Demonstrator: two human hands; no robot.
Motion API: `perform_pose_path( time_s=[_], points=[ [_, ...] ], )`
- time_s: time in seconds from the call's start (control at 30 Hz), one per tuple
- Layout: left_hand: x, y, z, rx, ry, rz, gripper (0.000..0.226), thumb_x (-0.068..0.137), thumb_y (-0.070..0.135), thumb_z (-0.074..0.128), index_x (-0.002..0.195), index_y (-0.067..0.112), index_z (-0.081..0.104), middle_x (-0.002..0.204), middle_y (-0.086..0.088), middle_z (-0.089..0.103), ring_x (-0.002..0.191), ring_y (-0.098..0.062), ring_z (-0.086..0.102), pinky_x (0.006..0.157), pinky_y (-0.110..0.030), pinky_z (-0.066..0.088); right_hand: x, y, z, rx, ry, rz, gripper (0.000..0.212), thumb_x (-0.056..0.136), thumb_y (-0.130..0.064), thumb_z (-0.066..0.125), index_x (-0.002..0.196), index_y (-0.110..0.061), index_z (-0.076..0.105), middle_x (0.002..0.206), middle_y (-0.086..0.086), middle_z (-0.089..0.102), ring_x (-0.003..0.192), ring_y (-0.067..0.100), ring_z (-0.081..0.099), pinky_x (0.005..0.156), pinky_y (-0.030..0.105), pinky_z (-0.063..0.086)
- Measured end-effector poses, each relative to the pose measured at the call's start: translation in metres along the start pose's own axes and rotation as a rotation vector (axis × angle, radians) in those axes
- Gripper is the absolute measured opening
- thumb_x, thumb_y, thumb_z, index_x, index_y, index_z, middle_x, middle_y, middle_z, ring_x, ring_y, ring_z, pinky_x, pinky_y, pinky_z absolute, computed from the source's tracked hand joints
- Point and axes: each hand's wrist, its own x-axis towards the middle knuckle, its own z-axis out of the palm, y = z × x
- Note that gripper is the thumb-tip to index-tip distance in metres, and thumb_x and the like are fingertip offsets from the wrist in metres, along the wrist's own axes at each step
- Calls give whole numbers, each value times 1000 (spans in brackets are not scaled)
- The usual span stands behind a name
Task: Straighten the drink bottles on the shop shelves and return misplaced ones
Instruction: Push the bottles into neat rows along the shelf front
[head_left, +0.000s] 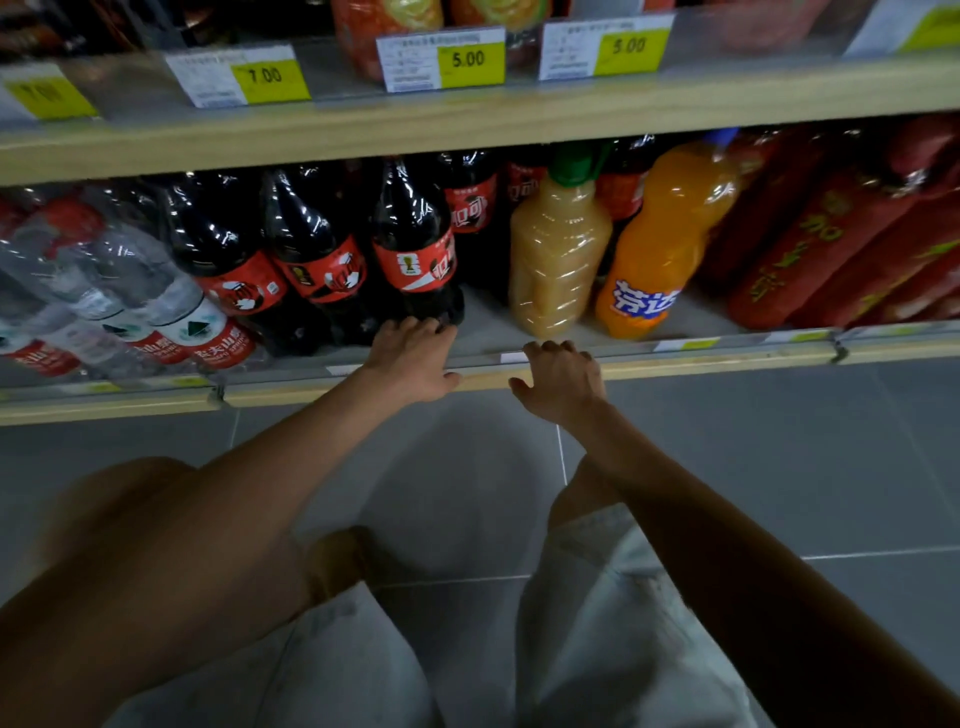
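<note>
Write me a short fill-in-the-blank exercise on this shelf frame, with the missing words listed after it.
1. The left hand touches the base of a dark ____ bottle.
2. The pale juice bottle has a ____ cap.
3. Just right of the pale juice bottle stands a bottle of ____ soda.
4. The right hand rests on the shelf's front ____, holding no bottle.

Missing words: cola; green; orange; edge
</note>
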Motion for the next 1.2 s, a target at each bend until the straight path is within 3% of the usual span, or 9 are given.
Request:
perform_pose_path(
  time_s=[0.27, 0.7, 0.9, 1.07, 1.2],
  points=[
    [-5, 39, -18, -20, 116, 50, 63, 87, 50, 52, 138, 17, 36, 141, -5, 43, 126, -28, 41, 101, -41, 33, -5, 19, -6, 39, 36, 15, 47, 92, -46, 48, 124, -12, 48, 116, 10, 59, 109, 27, 53, 91, 38, 42],
    [86, 53, -34, -91, 206, 50, 73, 85, 58, 51, 140, 15, 30, 140, -11, 42, 127, -33, 41, 103, -48, 33, 41, 59, -8, 208, 296, 299, 50, 83, -49, 59, 116, -11, 50, 110, 10, 63, 102, 30, 60, 78, 37, 49],
    [120, 48, -22, -396, 282, -28, 107, 76, 69, 55, 150, 15, -2, 151, -16, 26, 133, -36, 34, 104, -47, 33, 74, 66, 5, 378, 349, 361, 83, 77, -56, 66, 136, -7, 33, 127, 15, 54, 110, 34, 57, 81, 44, 50],
    [151, 53, -20, -785, 297, -46, 113, 71, 65, 64, 150, 18, -2, 155, -12, 18, 138, -32, 29, 106, -46, 32, 101, 63, 14, 575, 356, 360, 112, 69, -49, 77, 146, 0, 11, 142, 19, 36, 129, 35, 42, 100, 47, 42],
    [169, 57, -14, -1048, 255, -38, 118, 67, 54, 76, 149, 18, -1, 154, -11, 16, 138, -31, 29, 107, -43, 33, 121, 60, 19, 639, 441, 321, 121, 62, -42, 85, 141, 12, 11, 144, 24, 32, 134, 34, 36, 109, 39, 33]
  ],
)
